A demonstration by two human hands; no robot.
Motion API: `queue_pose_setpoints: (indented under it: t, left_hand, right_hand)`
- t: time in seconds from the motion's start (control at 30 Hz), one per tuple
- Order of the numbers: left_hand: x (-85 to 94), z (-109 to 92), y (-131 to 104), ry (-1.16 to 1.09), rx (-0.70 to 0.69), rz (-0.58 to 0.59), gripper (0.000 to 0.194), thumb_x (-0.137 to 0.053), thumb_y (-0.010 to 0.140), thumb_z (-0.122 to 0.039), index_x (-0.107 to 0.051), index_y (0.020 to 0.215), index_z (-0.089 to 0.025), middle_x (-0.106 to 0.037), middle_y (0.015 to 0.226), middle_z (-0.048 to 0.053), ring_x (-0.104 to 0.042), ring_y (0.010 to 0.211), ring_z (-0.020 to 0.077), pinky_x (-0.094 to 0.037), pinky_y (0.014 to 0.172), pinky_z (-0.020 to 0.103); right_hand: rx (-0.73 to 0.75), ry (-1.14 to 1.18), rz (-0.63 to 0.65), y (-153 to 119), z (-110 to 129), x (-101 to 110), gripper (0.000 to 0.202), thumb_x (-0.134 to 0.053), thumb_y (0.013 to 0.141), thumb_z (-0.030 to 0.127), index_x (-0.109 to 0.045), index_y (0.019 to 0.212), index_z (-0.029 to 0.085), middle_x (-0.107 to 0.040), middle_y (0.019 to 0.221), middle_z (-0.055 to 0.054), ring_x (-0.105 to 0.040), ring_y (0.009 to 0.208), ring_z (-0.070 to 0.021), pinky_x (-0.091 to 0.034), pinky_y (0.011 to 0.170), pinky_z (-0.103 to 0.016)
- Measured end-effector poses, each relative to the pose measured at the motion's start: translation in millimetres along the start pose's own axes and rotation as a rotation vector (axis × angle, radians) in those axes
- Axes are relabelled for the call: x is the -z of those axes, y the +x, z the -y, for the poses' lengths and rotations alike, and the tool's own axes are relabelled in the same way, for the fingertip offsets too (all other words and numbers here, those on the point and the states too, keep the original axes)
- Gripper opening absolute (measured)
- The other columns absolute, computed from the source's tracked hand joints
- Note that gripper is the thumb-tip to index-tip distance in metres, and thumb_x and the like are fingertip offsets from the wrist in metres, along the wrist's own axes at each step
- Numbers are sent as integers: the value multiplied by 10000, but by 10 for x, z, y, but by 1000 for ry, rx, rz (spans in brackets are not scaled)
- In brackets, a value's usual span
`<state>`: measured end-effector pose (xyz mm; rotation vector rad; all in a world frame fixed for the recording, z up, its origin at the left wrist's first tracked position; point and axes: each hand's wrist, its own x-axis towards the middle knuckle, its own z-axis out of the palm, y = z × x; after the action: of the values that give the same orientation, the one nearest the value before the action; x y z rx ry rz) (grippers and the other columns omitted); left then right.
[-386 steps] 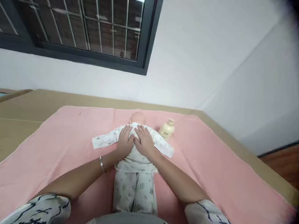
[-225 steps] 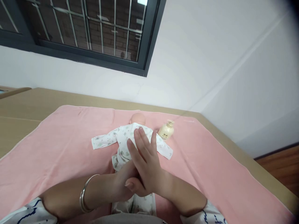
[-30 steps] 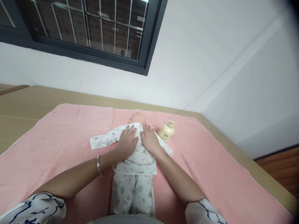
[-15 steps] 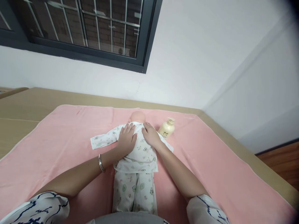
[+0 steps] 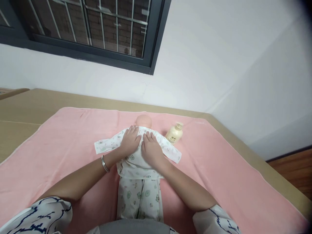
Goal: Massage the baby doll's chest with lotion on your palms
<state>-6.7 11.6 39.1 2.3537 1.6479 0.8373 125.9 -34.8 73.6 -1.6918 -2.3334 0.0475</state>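
Observation:
A baby doll lies on a pink cloth, with the bald back of its head showing and its arms spread. It wears a white printed top and matching printed trousers. On the left side of its upper back rests my left hand, laid flat with fingers stretched toward the head. My right hand lies flat on the middle and right of the back, its fingers extended. Neither hand holds anything. Just right of the doll's shoulder, a cream pump bottle leans on the cloth.
The cloth covers most of a light wooden surface. Behind it rise a white wall and a dark-framed window with bars. Brown wood shows at the far right.
My right hand has slid down and inward from the doll's right shoulder to the mid back, uncovering the right sleeve. My left hand has moved slightly up toward the neck.

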Motion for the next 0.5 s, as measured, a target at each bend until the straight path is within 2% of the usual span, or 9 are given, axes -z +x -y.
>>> queue_pose_setpoints:
  t: [0.1, 0.2, 0.33, 0.4, 0.5]
  left_hand:
    - [-11, -43, -34, 39, 3, -19, 526, -295, 946, -283, -390, 1409, -54, -392, 1484, 184, -290, 1416, 331, -273, 1147, 528]
    - [-35, -174, -179, 84, -60, -51, 513, -312, 926, -237, -403, 1405, -76, -388, 1494, 154, -271, 1427, 318, -260, 1160, 508]
    - [-31, -262, -263, 89, -99, -39, 506, -323, 918, -230, -430, 1392, -86, -378, 1506, 128, -253, 1434, 308, -261, 1165, 494]
    - [-3, -222, -198, 64, -70, -16, 502, -319, 927, -244, -438, 1386, -84, -383, 1503, 128, -270, 1426, 308, -271, 1161, 488]
    - [43, -117, -48, 22, -14, 20, 490, -299, 946, -274, -452, 1376, -95, -409, 1488, 123, -288, 1418, 310, -284, 1153, 490]
  right_hand:
    - [23, 27, -25, 33, -70, 22, 473, -317, 973, 214, -446, 1396, 44, -404, 1466, -182, -287, 1408, -289, -197, 1169, -443]
    - [-26, 91, -20, 241, -305, 14, 476, -270, 999, 259, -428, 1415, 89, -405, 1475, -143, -300, 1404, -271, -203, 1159, -457]
    - [-109, 85, 56, 455, -542, -38, 529, -260, 1000, 288, -352, 1442, 13, -346, 1498, -186, -252, 1424, -280, -198, 1157, -467]
    - [-87, 44, 31, 410, -503, -60, 535, -259, 994, 273, -362, 1427, -24, -352, 1485, -216, -263, 1418, -294, -193, 1158, -466]
    - [-7, 0, -46, 212, -305, -57, 509, -291, 970, 223, -412, 1399, -23, -403, 1453, -222, -298, 1403, -289, -179, 1168, -453]
